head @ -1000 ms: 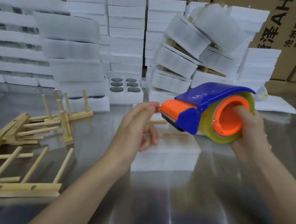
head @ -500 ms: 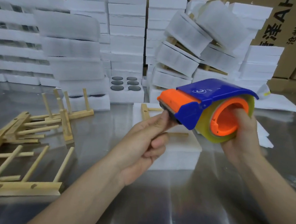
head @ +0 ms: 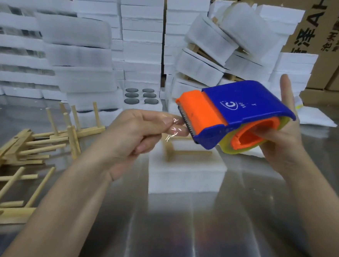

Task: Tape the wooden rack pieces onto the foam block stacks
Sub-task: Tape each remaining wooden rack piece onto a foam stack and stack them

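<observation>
Foam stacks (head: 141, 36) line the far edge of the steel table (head: 177, 235). At its middle a foam block (head: 185, 177) carries a wooden rack piece (head: 183, 151). Above it, the right hand (head: 283, 148) grips the tape dispenser (head: 242, 107), fingers curled into its core. The left hand (head: 132, 137) pinches the clear tape end (head: 174, 126) at the blade.

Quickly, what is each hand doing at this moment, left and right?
Left hand: pinches the free end of the clear tape.
Right hand: grips the tape dispenser through its orange core.

Shiny metal table (head: 177, 239): foam block (head: 187, 177) centre, wooden rack pieces (head: 21, 140) left, foam stacks (head: 141, 36) along back.
</observation>
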A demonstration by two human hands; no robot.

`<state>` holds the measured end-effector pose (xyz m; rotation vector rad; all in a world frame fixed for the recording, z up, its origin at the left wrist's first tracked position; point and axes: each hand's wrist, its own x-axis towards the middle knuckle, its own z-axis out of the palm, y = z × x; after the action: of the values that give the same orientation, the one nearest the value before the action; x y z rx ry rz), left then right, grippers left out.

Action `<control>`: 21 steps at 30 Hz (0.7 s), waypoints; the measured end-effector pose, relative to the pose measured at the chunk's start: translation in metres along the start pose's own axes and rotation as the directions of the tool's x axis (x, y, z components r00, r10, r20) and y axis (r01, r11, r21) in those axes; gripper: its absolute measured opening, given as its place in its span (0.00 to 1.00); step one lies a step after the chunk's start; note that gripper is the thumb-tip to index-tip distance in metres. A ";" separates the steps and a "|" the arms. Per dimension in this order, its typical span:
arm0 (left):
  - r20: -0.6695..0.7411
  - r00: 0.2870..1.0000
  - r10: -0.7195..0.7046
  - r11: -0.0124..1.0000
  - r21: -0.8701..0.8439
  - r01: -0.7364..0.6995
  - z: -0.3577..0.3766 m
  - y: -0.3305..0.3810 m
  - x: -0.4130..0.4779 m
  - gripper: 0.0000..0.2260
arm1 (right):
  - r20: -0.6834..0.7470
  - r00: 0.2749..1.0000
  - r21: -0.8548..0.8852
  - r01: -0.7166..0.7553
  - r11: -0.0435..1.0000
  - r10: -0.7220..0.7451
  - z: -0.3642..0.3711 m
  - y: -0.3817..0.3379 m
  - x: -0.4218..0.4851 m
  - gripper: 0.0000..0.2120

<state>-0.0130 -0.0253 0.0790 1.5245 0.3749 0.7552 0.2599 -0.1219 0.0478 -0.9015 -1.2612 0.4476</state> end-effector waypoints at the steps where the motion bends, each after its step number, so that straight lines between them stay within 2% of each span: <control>1: -0.019 1.000 -0.006 1.000 0.030 0.006 -0.003 0.001 0.001 0.08 | 0.004 1.000 -0.021 -0.018 1.000 0.018 -0.001 -0.001 0.001 0.49; 4: -0.175 0.985 -0.012 0.999 -0.045 0.004 -0.027 0.003 0.001 0.15 | -0.061 0.998 -0.079 -0.038 0.996 0.033 -0.008 -0.005 0.005 0.48; 7: -0.335 0.942 -0.020 0.989 -0.146 -0.031 -0.063 0.006 -0.001 0.17 | -0.260 0.965 -0.097 -0.029 0.995 0.003 -0.028 -0.007 0.001 0.46; 10: -0.433 0.899 -0.063 0.998 -0.053 0.044 -0.074 -0.009 0.008 0.10 | -0.342 0.939 -0.139 -0.083 0.987 0.031 -0.034 -0.002 -0.002 0.41; 13: -0.550 0.831 -0.080 0.992 0.038 0.121 -0.071 -0.025 0.023 0.11 | -0.388 0.920 -0.168 -0.129 0.977 0.054 -0.026 0.006 -0.003 0.35; 18: -0.648 0.749 0.141 0.911 0.381 0.159 -0.074 -0.047 0.029 0.15 | -0.459 0.885 -0.174 -0.173 0.969 0.076 -0.026 0.015 0.007 0.33; 21: -0.690 0.701 0.183 0.888 0.422 0.184 -0.077 -0.057 0.036 0.16 | -0.463 0.882 -0.205 -0.203 0.957 0.088 -0.024 0.026 0.013 0.35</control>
<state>-0.0260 0.0627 0.0285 1.6072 1.2286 1.3334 0.2906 -0.1051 0.0350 -1.2407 -0.8315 0.1794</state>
